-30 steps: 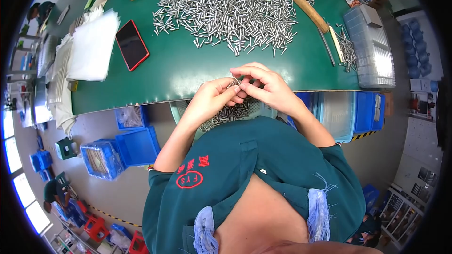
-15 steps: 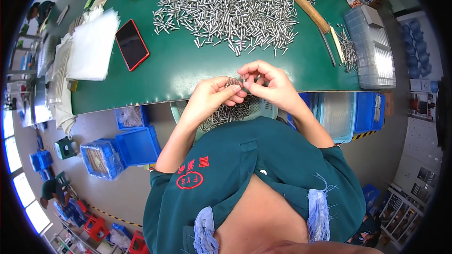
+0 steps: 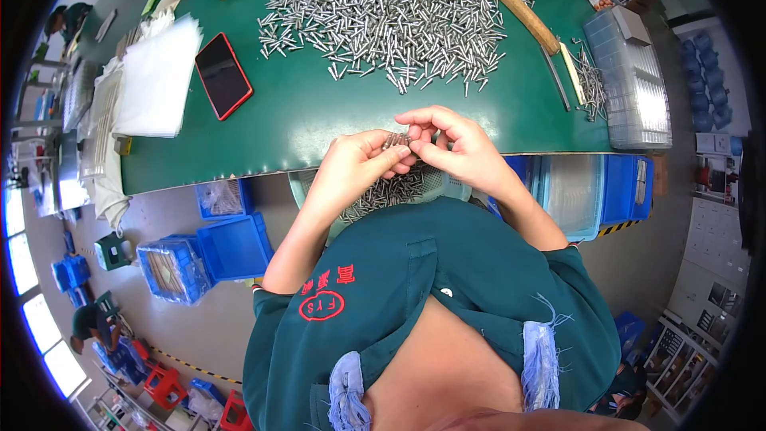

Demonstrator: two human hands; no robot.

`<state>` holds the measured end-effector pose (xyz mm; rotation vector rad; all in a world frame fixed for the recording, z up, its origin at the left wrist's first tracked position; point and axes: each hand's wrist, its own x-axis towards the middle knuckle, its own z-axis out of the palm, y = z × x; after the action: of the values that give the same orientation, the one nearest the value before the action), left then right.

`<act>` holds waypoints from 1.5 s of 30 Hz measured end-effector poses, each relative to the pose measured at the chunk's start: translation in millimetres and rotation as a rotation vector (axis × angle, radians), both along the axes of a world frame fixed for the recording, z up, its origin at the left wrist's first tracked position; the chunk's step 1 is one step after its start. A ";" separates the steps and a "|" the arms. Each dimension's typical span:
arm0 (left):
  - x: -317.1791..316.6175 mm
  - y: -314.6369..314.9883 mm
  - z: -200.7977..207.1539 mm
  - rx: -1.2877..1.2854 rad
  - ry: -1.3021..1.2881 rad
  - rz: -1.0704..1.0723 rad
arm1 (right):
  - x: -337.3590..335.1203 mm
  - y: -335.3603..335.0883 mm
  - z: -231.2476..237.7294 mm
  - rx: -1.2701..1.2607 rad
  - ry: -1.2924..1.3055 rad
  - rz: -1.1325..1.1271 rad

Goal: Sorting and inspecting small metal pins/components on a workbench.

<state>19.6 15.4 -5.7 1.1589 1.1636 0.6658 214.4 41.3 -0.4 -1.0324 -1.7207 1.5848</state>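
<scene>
Several small silver metal pins [image 3: 394, 140] lie side by side in my left hand [image 3: 361, 161], closed on them with the thumb on top. My right hand [image 3: 459, 146] meets it at the fingertips, its index finger arched above and its thumb and other fingers curled against the ends of the pins. Whatever lies between the right fingertips is too small to make out. Under both hands a pale green plastic basket [image 3: 453, 186] holds more metal pins [image 3: 384, 195]. A large heap of similar pins [image 3: 391, 20] spreads over the green table [image 3: 295, 124] beyond my hands.
Wooden bars [image 3: 519, 8] flank the heap. A red-edged phone [image 3: 224, 77] and white sheets [image 3: 159, 84] lie to the left. At the right are longer metal pieces [image 3: 589, 86] and clear plastic trays [image 3: 634, 80]. Blue bins [image 3: 231, 247] stand below the table edge.
My right fingertips have moved slightly left and down against the pins in my left hand. A pin seen upright between the right fingers earlier no longer shows separately. My left hand stays put.
</scene>
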 end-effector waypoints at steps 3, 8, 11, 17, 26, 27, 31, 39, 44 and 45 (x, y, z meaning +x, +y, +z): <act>-1.4 0.3 0.2 -0.020 0.004 -0.021 | 0.0 0.1 0.6 0.013 0.009 0.000; -1.7 2.5 4.7 -0.070 -0.017 -0.036 | -0.8 0.8 0.4 -0.023 0.014 -0.008; -2.4 2.9 2.8 -0.083 -0.034 -0.040 | -1.1 1.0 -0.8 -0.020 0.027 -0.008; -2.6 4.1 -2.2 -0.101 -0.076 -0.046 | -1.5 1.9 -0.4 -0.103 0.067 0.002; -3.6 5.6 -5.0 -0.141 -0.132 -0.057 | -1.0 3.6 -4.2 -0.127 0.100 0.023; -3.8 5.7 -5.0 -0.146 -0.130 -0.056 | -0.5 3.7 -3.8 -0.127 0.100 0.023; -3.4 4.9 -3.6 -0.123 -0.089 -0.030 | 1.3 3.9 -3.8 -0.024 0.018 0.042; -3.6 5.0 -11.1 0.092 0.208 -0.058 | -6.3 1.1 -5.5 0.098 -0.057 -0.006; 2.5 5.4 5.6 0.222 0.467 -0.113 | -11.7 0.3 -12.0 0.209 -0.152 -0.090; 1.7 5.7 5.7 0.198 0.467 -0.137 | -11.1 1.1 -15.0 0.210 -0.153 -0.091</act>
<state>21.3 21.2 0.0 1.6038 1.4116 0.4201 203.4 42.4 -15.4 -1.1326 -1.8675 1.2663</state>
